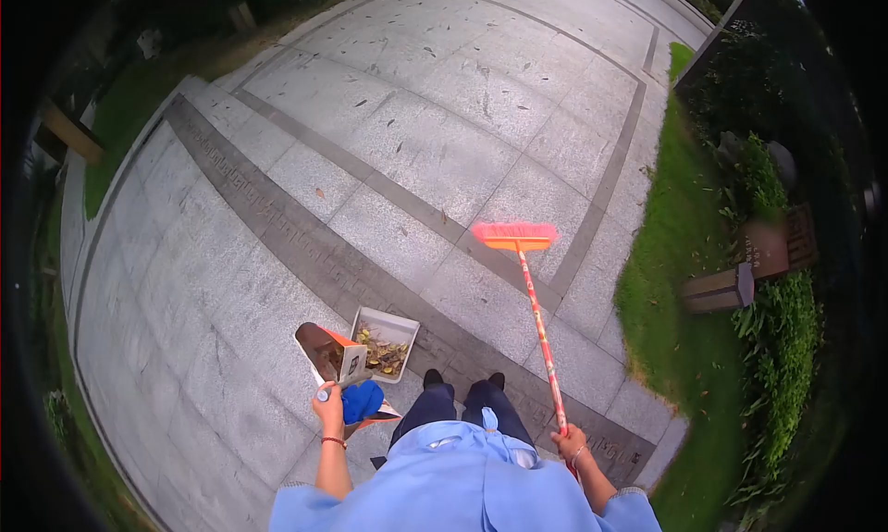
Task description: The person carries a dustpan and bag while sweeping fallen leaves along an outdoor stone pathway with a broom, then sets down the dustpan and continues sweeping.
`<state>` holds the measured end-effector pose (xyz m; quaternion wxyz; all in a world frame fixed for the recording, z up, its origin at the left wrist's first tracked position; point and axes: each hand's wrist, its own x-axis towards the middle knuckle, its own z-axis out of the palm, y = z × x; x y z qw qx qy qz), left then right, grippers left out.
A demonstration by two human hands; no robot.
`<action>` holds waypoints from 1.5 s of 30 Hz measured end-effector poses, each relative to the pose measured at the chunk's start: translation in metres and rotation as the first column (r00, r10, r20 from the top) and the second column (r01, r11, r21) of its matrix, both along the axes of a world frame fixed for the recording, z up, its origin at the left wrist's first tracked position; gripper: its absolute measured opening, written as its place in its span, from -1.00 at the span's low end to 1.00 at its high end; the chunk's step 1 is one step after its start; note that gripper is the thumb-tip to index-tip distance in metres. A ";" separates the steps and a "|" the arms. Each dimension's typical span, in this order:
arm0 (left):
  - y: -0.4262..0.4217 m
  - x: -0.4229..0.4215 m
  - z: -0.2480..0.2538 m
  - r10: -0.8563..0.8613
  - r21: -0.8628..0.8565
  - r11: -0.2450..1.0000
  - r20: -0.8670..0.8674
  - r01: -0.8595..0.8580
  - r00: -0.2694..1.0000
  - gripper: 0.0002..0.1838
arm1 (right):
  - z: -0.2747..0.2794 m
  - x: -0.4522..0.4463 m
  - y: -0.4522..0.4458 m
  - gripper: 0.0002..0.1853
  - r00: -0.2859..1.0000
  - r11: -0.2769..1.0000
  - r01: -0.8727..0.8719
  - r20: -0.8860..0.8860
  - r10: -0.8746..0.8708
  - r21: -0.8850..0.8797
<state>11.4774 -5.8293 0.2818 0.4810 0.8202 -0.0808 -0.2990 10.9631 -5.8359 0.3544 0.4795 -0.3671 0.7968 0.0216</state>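
Note:
My right hand is closed around the patterned red handle of a broom. The broom's pink bristles and orange head are out ahead of me over the paving. At my left side, my left hand grips the round-ended handle of a dustpan. Its white pan is by my feet with dry brown and yellow leaves inside. Beside that hand are an orange-and-white printed bag or carton, open at the top, and a bundled blue thing. How these two are held cannot be made out.
Grey stone paving with darker bands spreads ahead, with scattered leaves farther off. A patterned strip crosses it near a low step. Grass, shrubs and a brown post-like fixture border the right side.

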 end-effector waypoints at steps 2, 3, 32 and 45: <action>0.003 -0.002 -0.003 0.038 -0.026 0.999 -0.008 -0.039 0.999 -0.86 | 0.028 -0.013 0.026 -0.77 0.997 0.990 -0.076 -0.012 0.078 0.118; 0.002 -0.002 -0.003 0.064 -0.011 0.998 0.000 -0.064 0.998 -0.86 | 0.031 -0.025 0.045 -0.80 0.994 0.981 0.083 0.049 -0.093 0.176; -0.194 0.037 0.024 0.302 0.033 0.950 0.156 -0.310 0.941 -0.87 | -0.152 0.021 -0.307 -0.37 0.822 0.828 -0.559 -0.096 0.561 0.056; -0.325 0.132 -0.058 0.262 0.224 0.937 0.062 -0.269 0.963 -0.81 | -0.126 0.114 -0.308 -0.42 0.815 0.810 -0.543 -0.093 0.572 0.220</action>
